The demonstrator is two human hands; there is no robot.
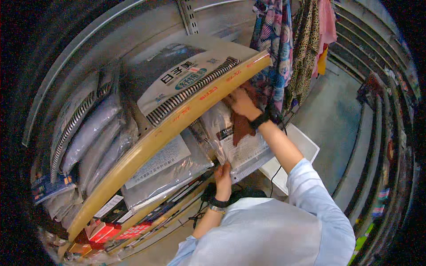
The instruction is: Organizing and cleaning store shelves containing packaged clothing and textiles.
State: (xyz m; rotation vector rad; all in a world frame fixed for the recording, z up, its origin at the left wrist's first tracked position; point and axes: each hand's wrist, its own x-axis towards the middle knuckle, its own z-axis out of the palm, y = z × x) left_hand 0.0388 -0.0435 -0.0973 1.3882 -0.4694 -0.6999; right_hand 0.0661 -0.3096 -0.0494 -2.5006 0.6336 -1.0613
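Observation:
My left hand grips the near edge of a clear plastic package that bears a printed paper sheet. Over the package's far part, my right hand is closed on a reddish-brown cloth, which hangs down across the printed sheet. The fingertips of my right hand are blurred and partly in shadow beside the shelf edge. Just left of my left hand, another clear plastic package with a printed sheet lies on a lower shelf.
A shelf with a yellow front strip crosses before me, holding a white package with a striped edge. Bagged goods stand at left. Patterned fabrics hang at the back right. A white tray and a black cable lie below my right arm.

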